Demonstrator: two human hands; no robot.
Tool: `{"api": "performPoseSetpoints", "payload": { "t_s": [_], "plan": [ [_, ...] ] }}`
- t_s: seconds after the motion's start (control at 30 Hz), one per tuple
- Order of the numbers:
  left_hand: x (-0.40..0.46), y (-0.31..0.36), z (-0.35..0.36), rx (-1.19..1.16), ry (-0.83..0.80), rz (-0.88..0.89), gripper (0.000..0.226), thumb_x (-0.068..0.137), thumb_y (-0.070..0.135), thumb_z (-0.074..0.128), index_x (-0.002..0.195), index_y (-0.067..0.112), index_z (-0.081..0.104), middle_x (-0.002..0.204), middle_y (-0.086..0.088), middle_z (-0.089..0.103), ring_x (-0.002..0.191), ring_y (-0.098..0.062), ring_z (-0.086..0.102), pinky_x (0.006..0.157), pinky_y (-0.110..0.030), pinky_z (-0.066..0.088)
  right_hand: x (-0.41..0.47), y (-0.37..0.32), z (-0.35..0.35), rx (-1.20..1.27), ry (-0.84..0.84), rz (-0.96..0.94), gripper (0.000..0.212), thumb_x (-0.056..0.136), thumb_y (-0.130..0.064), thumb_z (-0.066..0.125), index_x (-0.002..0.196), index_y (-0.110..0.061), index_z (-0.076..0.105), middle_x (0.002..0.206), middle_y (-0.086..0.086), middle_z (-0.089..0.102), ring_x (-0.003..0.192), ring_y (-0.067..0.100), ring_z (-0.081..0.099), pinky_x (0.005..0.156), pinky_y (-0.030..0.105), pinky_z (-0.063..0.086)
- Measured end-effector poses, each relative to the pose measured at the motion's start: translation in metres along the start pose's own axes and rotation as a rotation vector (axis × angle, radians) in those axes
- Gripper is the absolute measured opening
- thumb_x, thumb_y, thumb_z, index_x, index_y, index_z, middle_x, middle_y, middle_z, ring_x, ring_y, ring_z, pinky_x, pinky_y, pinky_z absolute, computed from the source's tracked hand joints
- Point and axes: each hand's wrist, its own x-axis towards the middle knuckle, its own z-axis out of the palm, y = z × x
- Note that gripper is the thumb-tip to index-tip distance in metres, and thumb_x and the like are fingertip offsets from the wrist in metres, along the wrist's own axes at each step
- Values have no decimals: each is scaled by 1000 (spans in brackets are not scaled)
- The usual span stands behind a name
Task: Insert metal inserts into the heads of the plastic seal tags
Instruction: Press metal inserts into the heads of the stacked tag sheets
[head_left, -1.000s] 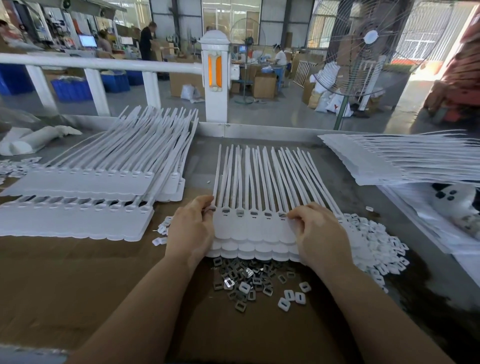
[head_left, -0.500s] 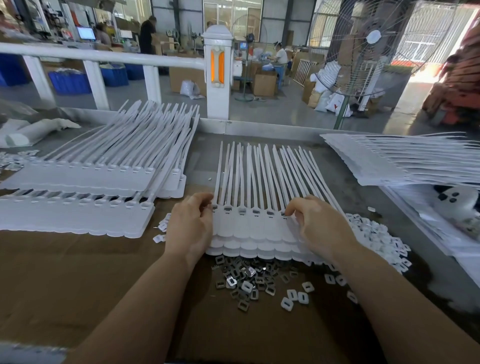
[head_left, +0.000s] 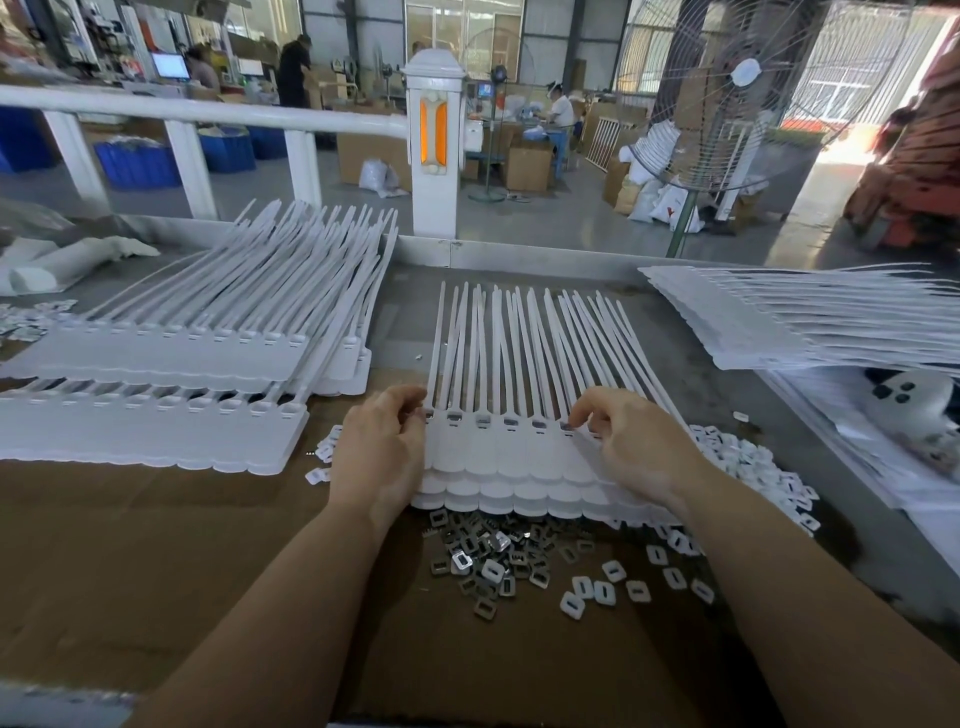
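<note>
White seal tags (head_left: 509, 457), stacked, fanned straps

White plastic seal tags (head_left: 511, 457) lie stacked flat, tails fanned away; small grey metal inserts (head_left: 485, 553) heaped loose just before them.

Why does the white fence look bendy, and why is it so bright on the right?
Head view: the wide-angle lens bows the railing near the frame's edge; daylight outside washes out the doorway at right; the metal inserts glint under that light; the right edge looks smeared, while both hands stay fairly sharp.
</note>
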Motion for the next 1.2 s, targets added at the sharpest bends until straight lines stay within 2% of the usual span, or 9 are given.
{"api": "performPoseSetpoints", "payload": {
  "t_s": [0.1, 0.33, 0.47, 0.57, 0.73, 0.9, 1.07, 1.2],
  "plan": [
    [0, 0, 0, -6, -1, -11, 29, 93, 12, 49, 119, 15, 62, 117, -1, 63, 108, -14, 52, 87, -17, 32, 0, 0, 0, -14, -3, -3, 39, 87, 6, 42, 102, -28, 54, 103, -1, 51, 90, 16, 53, 80, 32, 49],
    [-1, 2, 0, -6, -5, -15, 28, 93, 15, 51, 118, 15, 62, 116, -1, 63, 107, -16, 54, 88, -21, 36, 1, 1, -1, -35, -35, -3, 45, 87, 10, 39, 102, -28, 58, 117, 2, 53, 101, 18, 56, 87, 35, 49],
    [-1, 3, 0, 18, -20, -32, 29, 93, 20, 52, 121, 16, 60, 116, -3, 63, 107, -20, 54, 94, -30, 42, 2, 5, -1, 21, 9, -25, 28, 92, -3, 46, 98, -26, 61, 109, 0, 56, 90, 12, 52, 78, 25, 42],
    [-1, 3, 1, 37, -23, -36, 29, 94, 21, 51, 121, 16, 60, 117, -3, 63, 109, -20, 53, 94, -29, 40, 3, 7, 1, 20, 63, -35, 23, 93, -8, 49, 98, -22, 65, 106, -2, 58, 85, 10, 49, 76, 22, 39],
    [-1, 2, 1, 43, -34, -39, 30, 94, 22, 50, 122, 17, 59, 119, -1, 62, 111, -18, 52, 93, -27, 38, 2, 9, 3, 18, 97, -56, 21, 92, -10, 52, 100, -22, 68, 102, -3, 57, 84, 10, 50, 77, 22, 41],
    [-1, 1, 1, 53, -45, -34, 30, 94, 23, 50, 122, 19, 59, 119, 0, 62, 110, -18, 53, 95, -29, 39, 0, 12, 8, -81, 123, -111, 31, 93, -2, 47, 104, -22, 67, 105, -3, 56, 87, 14, 50, 78, 27, 43],
    [0, 1, 2, 67, -45, -25, 30, 94, 23, 50, 122, 19, 59, 119, 1, 62, 110, -17, 53, 94, -27, 39, 2, 12, 7, -12, 141, -125, 20, 95, -13, 47, 97, -22, 65, 101, -5, 57, 84, 11, 51, 75, 25, 41],
    [-1, 0, 2, 65, -52, -23, 30, 93, 24, 51, 121, 19, 60, 119, 1, 63, 110, -16, 54, 95, -29, 41, 6, 8, 5, -17, 140, -159, 15, 92, -13, 54, 96, -21, 66, 97, -3, 60, 84, 13, 54, 77, 26, 45]
  ]
}}
